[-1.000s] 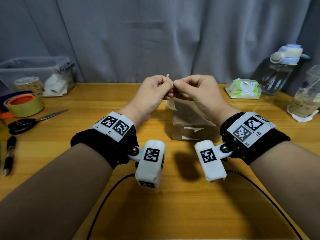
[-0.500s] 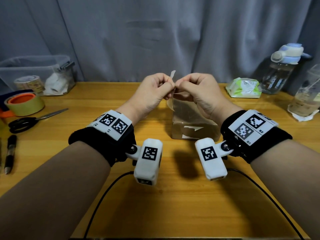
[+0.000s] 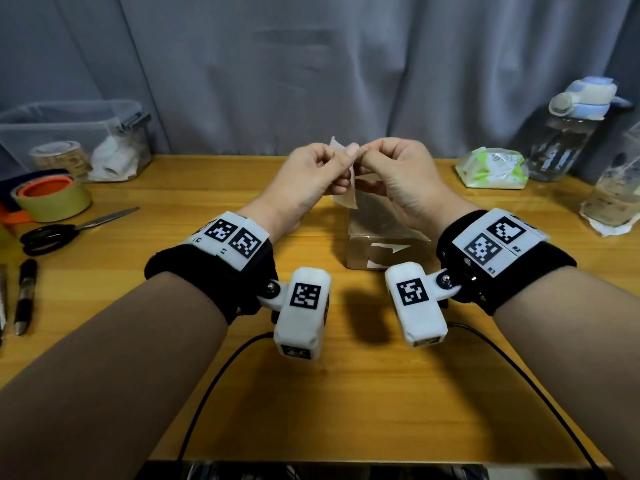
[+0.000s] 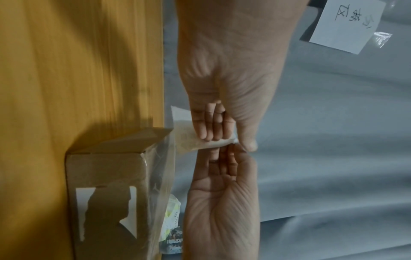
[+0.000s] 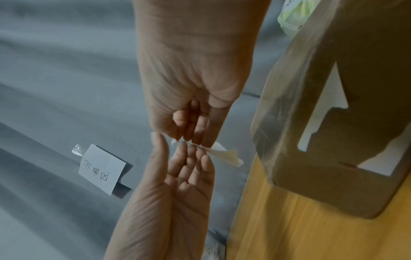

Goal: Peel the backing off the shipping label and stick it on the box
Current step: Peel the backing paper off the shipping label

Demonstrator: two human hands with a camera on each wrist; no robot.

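Both hands are raised over the brown cardboard box [image 3: 388, 244], which stands on the wooden table with a torn white patch on its near face. Between them hangs a small pale label [image 3: 346, 199] with its backing. My left hand [image 3: 341, 161] pinches its upper edge with thumb and fingers, and a white corner sticks up above the fingertips. My right hand [image 3: 369, 159] pinches the same edge right beside it, fingertips nearly touching. In the left wrist view the label [image 4: 189, 137] lies under my left fingers [image 4: 211, 123]. The right wrist view shows the label [image 5: 224, 153] edge-on beside the box [image 5: 333, 123].
At the left lie a yellow tape roll [image 3: 52, 195], scissors [image 3: 69, 230], a black pen [image 3: 24, 296] and a clear plastic bin [image 3: 76, 140]. A wipes pack [image 3: 491, 168], a water bottle [image 3: 568, 129] and a clear bag [image 3: 616, 192] stand at the right. Black cables [image 3: 214, 368] cross the near table.
Both hands have risen slightly and stayed pinched together. The label's white corner now shows further above the fingertips and leans left.
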